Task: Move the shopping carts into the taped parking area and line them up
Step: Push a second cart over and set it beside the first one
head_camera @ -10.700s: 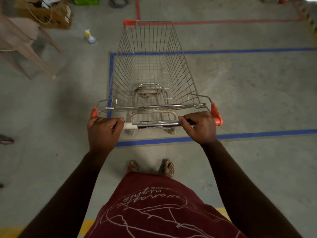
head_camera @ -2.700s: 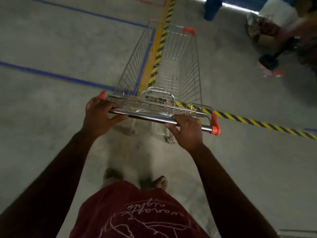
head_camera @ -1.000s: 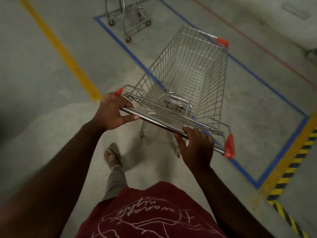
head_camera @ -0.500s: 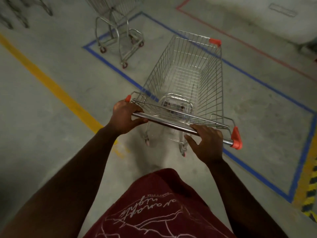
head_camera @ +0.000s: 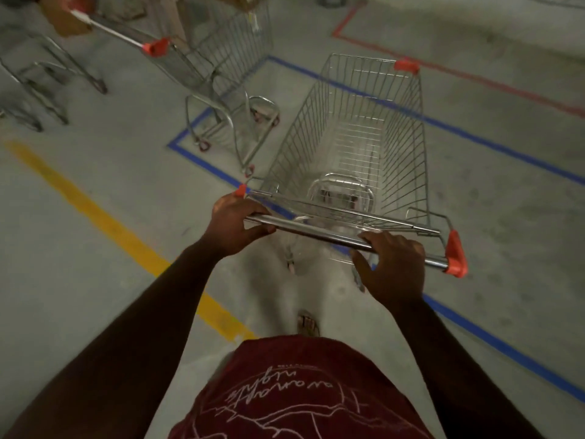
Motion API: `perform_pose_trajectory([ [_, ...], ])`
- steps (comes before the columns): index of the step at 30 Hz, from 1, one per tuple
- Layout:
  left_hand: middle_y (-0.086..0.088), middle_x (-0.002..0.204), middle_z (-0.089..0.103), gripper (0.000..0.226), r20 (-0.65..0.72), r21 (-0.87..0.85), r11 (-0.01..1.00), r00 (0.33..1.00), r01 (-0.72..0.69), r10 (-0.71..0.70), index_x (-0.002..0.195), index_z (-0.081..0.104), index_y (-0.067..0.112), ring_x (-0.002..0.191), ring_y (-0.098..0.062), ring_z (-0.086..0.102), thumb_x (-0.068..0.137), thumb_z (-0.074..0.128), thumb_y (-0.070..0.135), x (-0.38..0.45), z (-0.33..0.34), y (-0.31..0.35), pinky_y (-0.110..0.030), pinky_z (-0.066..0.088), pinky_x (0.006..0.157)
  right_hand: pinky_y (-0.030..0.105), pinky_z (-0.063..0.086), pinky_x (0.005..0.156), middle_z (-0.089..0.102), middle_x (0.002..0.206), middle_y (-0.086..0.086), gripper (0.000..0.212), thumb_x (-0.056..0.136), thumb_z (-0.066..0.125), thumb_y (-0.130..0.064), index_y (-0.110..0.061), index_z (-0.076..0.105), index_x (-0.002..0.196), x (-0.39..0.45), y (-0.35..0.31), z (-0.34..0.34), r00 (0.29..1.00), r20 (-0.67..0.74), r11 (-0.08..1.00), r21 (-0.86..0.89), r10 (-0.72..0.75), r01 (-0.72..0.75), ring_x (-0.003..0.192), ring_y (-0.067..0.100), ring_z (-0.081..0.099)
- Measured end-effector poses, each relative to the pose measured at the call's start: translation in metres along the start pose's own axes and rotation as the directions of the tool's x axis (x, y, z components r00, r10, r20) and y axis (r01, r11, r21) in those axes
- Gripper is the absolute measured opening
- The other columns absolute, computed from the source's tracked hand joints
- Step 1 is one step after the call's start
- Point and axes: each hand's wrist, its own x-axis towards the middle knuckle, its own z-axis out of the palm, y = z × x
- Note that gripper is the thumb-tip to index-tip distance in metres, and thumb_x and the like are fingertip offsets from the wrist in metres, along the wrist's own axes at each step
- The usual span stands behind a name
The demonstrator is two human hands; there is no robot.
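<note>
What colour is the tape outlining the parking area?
Blue tape, clearest in the head view.

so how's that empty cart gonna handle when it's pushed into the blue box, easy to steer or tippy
The cart probably rolls easily: its wire basket is empty and the concrete floor looks smooth. It likely swivels readily, so the left hand and right hand, spread along the handle, should steer it. Tipping seems unlikely, though the wheels are mostly hidden.
</note>
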Motion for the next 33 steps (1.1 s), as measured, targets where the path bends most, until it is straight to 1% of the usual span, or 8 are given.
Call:
perform_pose_trajectory([
  [8, 0.005, 0.085, 0.074, 0.043, -0.046, 0.025, 0.995, 0.994, -0.097, 0.098, 0.094, 0.078, 0.022, 0.086, -0.018, 0.066, 0.082, 0.069, 0.062, 0.139, -0.019, -0.120, -0.028, 0.037, 0.101, 0.039, 0.037, 0.091, 0.074, 0.104, -0.007, 0.039, 0.096, 0.059, -0.058, -0.028, 0.072, 0.117, 0.150, -0.043, 0.064, 0.996, -0.037, 0.997, 0.000, 0.079, -0.079, 0.096, 0.023, 0.068],
  [15, 0.007, 0.087, 0.073, 0.039, 0.000, 0.008, 0.986, 0.986, -0.169, 0.169, 0.096, 0.074, 0.023, 0.101, -0.028, 0.070, 0.085, 0.075, 0.061, 0.259, -0.027, -0.243, -0.051, 0.044, 0.110, 0.040, 0.039, 0.091, 0.076, 0.105, -0.007, 0.040, 0.093, 0.061, -0.063, -0.030, 0.072, 0.113, 0.279, -0.091, 0.120, 0.981, -0.076, 0.979, -0.084, 0.178, -0.185, 0.096, 0.024, 0.070],
  [18, 0.009, 0.093, 0.073, 0.038, -0.011, 0.001, 0.985, 0.984, -0.175, 0.175, 0.100, 0.073, 0.024, 0.126, -0.030, 0.061, 0.084, 0.074, 0.058, 0.292, -0.034, -0.277, -0.039, 0.031, 0.113, 0.040, 0.043, 0.089, 0.077, 0.101, -0.008, 0.046, 0.087, 0.067, -0.070, -0.030, 0.075, 0.108, 0.324, -0.112, 0.136, 0.964, -0.099, 0.960, -0.112, 0.246, -0.257, 0.094, 0.023, 0.072],
  [21, 0.011, 0.100, 0.073, 0.041, 0.016, -0.048, 0.979, 0.980, -0.199, 0.200, 0.106, 0.072, 0.026, 0.134, -0.030, 0.055, 0.087, 0.066, 0.062, 0.325, -0.051, -0.315, -0.028, 0.024, 0.110, 0.043, 0.048, 0.085, 0.078, 0.094, -0.006, 0.051, 0.084, 0.069, -0.075, -0.029, 0.077, 0.103, 0.368, -0.138, 0.152, 0.949, -0.131, 0.940, -0.154, 0.285, -0.304, 0.088, 0.024, 0.072],
  [23, 0.011, 0.102, 0.073, 0.041, 0.053, -0.065, 0.977, 0.977, -0.204, 0.208, 0.108, 0.072, 0.026, 0.136, -0.029, 0.053, 0.088, 0.064, 0.062, 0.348, -0.061, -0.340, -0.025, 0.022, 0.112, 0.043, 0.048, 0.084, 0.077, 0.092, -0.007, 0.054, 0.085, 0.066, -0.079, -0.029, 0.078, 0.101, 0.394, -0.155, 0.164, 0.941, -0.110, 0.928, -0.165, 0.320, -0.335, 0.088, 0.024, 0.073],
  [27, 0.004, 0.110, 0.073, 0.045, 0.235, -0.061, 0.946, 0.917, -0.317, 0.322, 0.121, 0.070, 0.026, 0.131, -0.033, 0.059, 0.087, 0.060, 0.052, 0.395, -0.077, -0.388, -0.051, 0.034, 0.118, 0.041, 0.045, 0.080, 0.072, 0.076, -0.004, 0.058, 0.088, 0.060, -0.081, -0.024, 0.074, 0.083, 0.442, -0.184, 0.180, 0.902, -0.146, 0.879, -0.205, 0.407, -0.430, 0.077, 0.027, 0.069],
  [29, -0.002, 0.122, 0.072, 0.056, 0.329, -0.047, 0.911, 0.855, -0.409, 0.401, 0.134, 0.066, 0.023, 0.124, -0.030, 0.063, 0.085, 0.057, 0.051, 0.413, -0.082, -0.408, -0.054, 0.031, 0.122, 0.041, 0.043, 0.081, 0.067, 0.072, -0.003, 0.061, 0.088, 0.057, -0.082, -0.024, 0.067, 0.074, 0.469, -0.200, 0.187, 0.917, -0.109, 0.882, -0.253, 0.384, -0.399, 0.076, 0.028, 0.066],
  [33, -0.005, 0.152, 0.056, 0.069, 0.431, -0.080, 0.893, 0.793, -0.442, 0.431, 0.148, 0.056, 0.022, 0.147, -0.028, 0.043, 0.087, 0.054, 0.054, 0.430, -0.093, -0.417, -0.047, 0.010, 0.129, 0.039, 0.049, 0.084, 0.078, 0.091, -0.004, 0.061, 0.092, 0.050, -0.082, -0.027, 0.077, 0.102, 0.519, -0.228, 0.220, 0.961, 0.011, 0.945, -0.185, 0.277, -0.271, 0.086, 0.027, 0.073],
])
